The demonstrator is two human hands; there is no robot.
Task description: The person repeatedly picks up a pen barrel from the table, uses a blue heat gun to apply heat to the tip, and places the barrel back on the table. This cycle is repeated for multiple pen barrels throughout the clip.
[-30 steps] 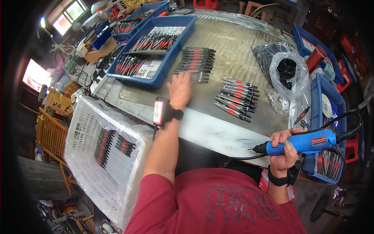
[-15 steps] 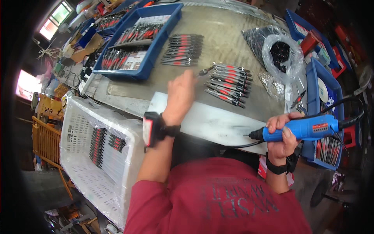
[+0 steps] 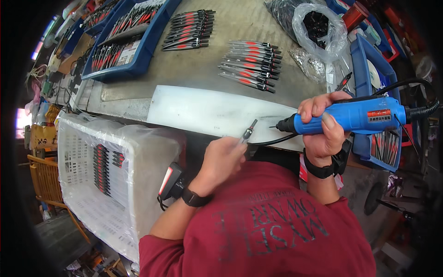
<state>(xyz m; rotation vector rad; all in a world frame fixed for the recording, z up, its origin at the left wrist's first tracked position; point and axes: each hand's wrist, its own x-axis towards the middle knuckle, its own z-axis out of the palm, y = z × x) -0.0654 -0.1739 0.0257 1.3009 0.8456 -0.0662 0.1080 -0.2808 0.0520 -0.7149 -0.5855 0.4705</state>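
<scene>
My left hand (image 3: 222,159) is closed around a slim pen-shaped tool (image 3: 248,132), whose dark end points up and toward the right. My right hand (image 3: 323,131) grips a blue electric screwdriver (image 3: 350,115). It lies level, its black tip (image 3: 278,126) pointing left toward the pen-shaped tool, with a gap between them. Beneath both runs a white board (image 3: 198,108) along the table's near edge. Beyond the board lies a row of similar grey, red and black tools (image 3: 251,64), and a second row (image 3: 189,30) sits farther left.
At the far left a blue tray (image 3: 138,69) holds many such tools. A plastic-lined white crate (image 3: 134,184) stands at left, with more inside. Clear bags (image 3: 300,27) of small black parts lie at far right, near a blue bin (image 3: 357,55). A black cord (image 3: 421,85) trails from the screwdriver.
My left hand has come back from the row toward my body, bringing a pen-shaped tool near the screwdriver tip. My right hand still holds the screwdriver. The whole view has shifted.
</scene>
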